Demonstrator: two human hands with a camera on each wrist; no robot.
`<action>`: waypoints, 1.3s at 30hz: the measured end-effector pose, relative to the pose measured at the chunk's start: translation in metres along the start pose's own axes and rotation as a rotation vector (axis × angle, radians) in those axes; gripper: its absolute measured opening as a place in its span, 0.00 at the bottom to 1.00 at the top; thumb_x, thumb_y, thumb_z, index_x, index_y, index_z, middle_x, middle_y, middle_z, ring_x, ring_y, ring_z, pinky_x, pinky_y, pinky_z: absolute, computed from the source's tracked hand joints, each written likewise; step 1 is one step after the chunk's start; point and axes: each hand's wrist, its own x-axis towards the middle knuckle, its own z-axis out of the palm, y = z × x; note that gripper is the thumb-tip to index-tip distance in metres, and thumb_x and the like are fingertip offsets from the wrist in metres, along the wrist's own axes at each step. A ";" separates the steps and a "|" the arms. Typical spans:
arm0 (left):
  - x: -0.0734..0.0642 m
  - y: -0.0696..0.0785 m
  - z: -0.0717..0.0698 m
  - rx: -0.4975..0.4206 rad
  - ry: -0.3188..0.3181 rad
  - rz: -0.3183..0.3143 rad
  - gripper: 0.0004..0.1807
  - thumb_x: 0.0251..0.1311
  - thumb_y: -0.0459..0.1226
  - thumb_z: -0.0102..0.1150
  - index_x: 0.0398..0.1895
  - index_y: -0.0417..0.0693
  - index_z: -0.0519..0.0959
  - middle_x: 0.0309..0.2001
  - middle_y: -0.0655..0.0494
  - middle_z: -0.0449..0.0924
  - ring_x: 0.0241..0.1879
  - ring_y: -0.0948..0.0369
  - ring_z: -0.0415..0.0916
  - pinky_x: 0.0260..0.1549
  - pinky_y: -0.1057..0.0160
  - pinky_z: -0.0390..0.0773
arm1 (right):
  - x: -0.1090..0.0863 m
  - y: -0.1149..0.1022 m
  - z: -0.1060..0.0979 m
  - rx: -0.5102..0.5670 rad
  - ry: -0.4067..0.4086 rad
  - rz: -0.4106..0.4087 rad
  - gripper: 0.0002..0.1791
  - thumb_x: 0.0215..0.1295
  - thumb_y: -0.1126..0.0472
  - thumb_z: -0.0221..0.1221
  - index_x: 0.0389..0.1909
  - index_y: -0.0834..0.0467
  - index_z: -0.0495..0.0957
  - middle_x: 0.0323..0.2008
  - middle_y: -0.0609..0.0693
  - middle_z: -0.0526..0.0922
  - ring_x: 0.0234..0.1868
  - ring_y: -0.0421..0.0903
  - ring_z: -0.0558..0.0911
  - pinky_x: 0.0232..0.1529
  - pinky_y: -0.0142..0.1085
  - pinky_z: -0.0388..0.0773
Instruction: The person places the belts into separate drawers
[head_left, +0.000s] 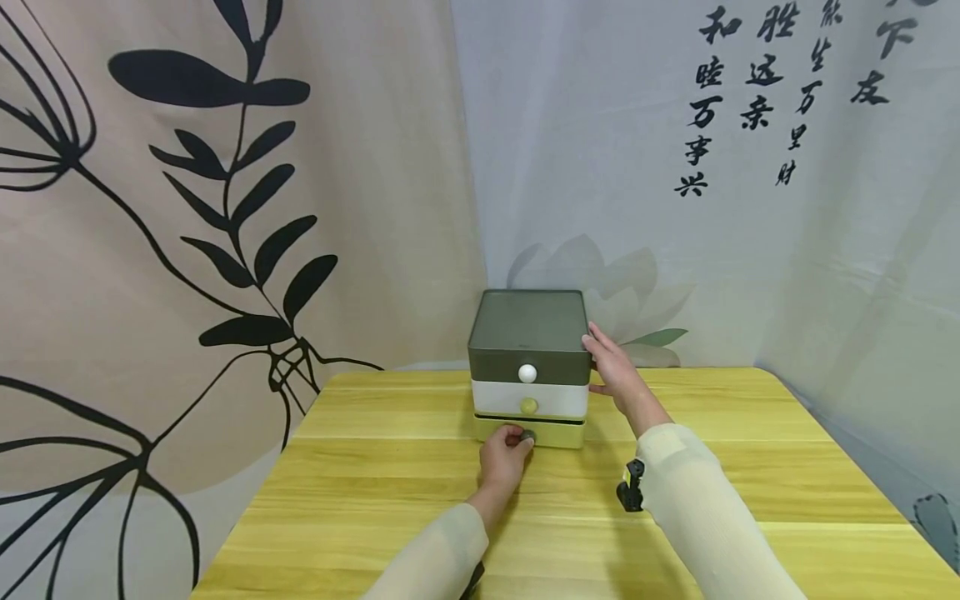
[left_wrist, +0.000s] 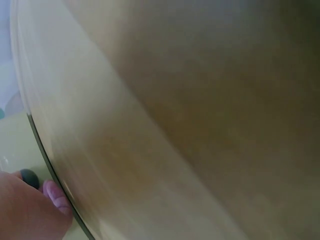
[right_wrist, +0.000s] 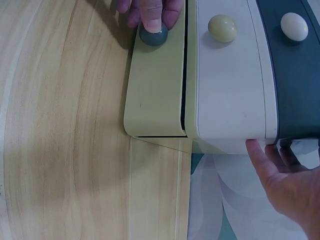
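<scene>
A small three-drawer box stands on the table, with a dark green top drawer (head_left: 491, 367), a white middle drawer (head_left: 491, 398) and a yellow-green bottom drawer (head_left: 562, 434). My left hand (head_left: 501, 462) pinches the dark grey knob (right_wrist: 154, 35) of the bottom drawer between thumb and fingers. That drawer sits slightly out, with a narrow dark gap along its top edge in the right wrist view. My right hand (head_left: 618, 375) rests its extended fingers against the box's right side, by the upper two drawers. The left wrist view is blurred, showing the left hand beside the knob at the lower left.
A yellow wood-grain table (head_left: 375, 492) carries the box near its back edge. Behind it hangs a printed cloth (head_left: 397, 208) with dark plants and written characters. The upper drawers have a white knob (head_left: 527, 373) and a yellow knob (head_left: 528, 406).
</scene>
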 end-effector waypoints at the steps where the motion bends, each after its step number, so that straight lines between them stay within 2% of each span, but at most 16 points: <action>1: 0.001 0.000 0.000 0.005 0.005 0.008 0.05 0.56 0.31 0.69 0.35 0.41 0.82 0.31 0.55 0.80 0.34 0.60 0.76 0.35 0.61 0.78 | 0.000 0.000 0.000 -0.002 -0.001 -0.003 0.34 0.79 0.42 0.39 0.79 0.38 0.38 0.79 0.56 0.39 0.75 0.62 0.50 0.65 0.63 0.60; 12: 0.006 -0.001 0.001 0.009 0.033 0.027 0.06 0.55 0.31 0.70 0.35 0.40 0.83 0.30 0.55 0.82 0.33 0.60 0.78 0.36 0.59 0.79 | -0.001 -0.003 0.004 0.033 -0.002 0.009 0.34 0.78 0.42 0.41 0.79 0.36 0.39 0.79 0.54 0.38 0.76 0.61 0.50 0.65 0.63 0.60; 20: 0.007 -0.001 0.002 0.019 0.042 0.029 0.06 0.55 0.30 0.71 0.34 0.40 0.83 0.29 0.55 0.81 0.32 0.60 0.77 0.35 0.59 0.78 | -0.021 -0.025 0.007 0.060 -0.019 0.031 0.33 0.80 0.49 0.40 0.80 0.43 0.39 0.79 0.59 0.38 0.76 0.63 0.48 0.66 0.63 0.56; 23: 0.007 0.001 0.003 0.025 0.043 0.021 0.07 0.54 0.30 0.71 0.34 0.40 0.83 0.29 0.55 0.81 0.32 0.60 0.76 0.35 0.59 0.78 | -0.026 -0.028 0.008 0.043 -0.028 0.021 0.33 0.81 0.48 0.39 0.80 0.45 0.37 0.78 0.61 0.37 0.75 0.65 0.48 0.66 0.64 0.57; 30: 0.007 0.003 0.005 0.023 0.053 0.016 0.07 0.53 0.30 0.71 0.33 0.40 0.82 0.28 0.55 0.80 0.31 0.60 0.76 0.34 0.60 0.78 | 0.000 -0.003 0.002 0.033 0.002 0.007 0.34 0.79 0.43 0.41 0.79 0.37 0.39 0.79 0.56 0.38 0.76 0.62 0.49 0.66 0.63 0.59; 39: 0.009 0.000 0.005 0.037 0.037 0.020 0.07 0.54 0.31 0.71 0.33 0.42 0.82 0.28 0.56 0.81 0.31 0.61 0.77 0.34 0.60 0.78 | 0.001 -0.002 0.003 0.038 0.011 0.016 0.34 0.79 0.43 0.41 0.79 0.37 0.40 0.79 0.55 0.39 0.76 0.61 0.50 0.65 0.63 0.60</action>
